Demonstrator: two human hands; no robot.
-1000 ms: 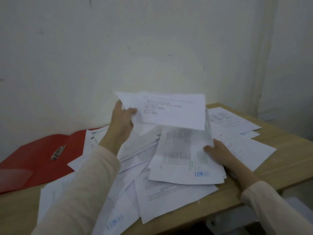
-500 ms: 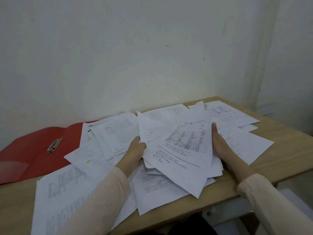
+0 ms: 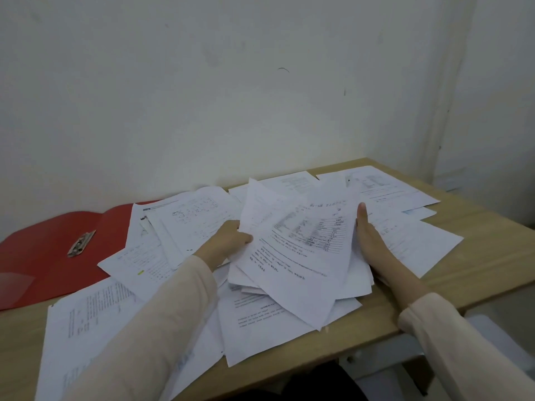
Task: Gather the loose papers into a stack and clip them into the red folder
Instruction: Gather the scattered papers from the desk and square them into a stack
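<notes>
Several printed white sheets lie scattered over the wooden table (image 3: 489, 256). A loose, uneven bundle of papers (image 3: 301, 250) sits in the middle, between my two hands. My left hand (image 3: 228, 241) grips the bundle's left edge, thumb on top. Along the bundle's right edge, my right hand (image 3: 367, 235) presses flat with its fingers straight. The red folder (image 3: 43, 256) lies open at the far left, its metal clip (image 3: 81, 243) bare. More loose sheets (image 3: 185, 218) overlap the folder's right half.
A white wall stands right behind the table. More papers (image 3: 405, 233) spread out to the right of my right hand, others (image 3: 86, 328) at the near left. The table's front edge runs just below the pile.
My left hand has brought the lifted sheet down onto the pile. Both hands have closed in on the sides of the middle bundle, and its sheets have shifted slightly since half a second ago.
</notes>
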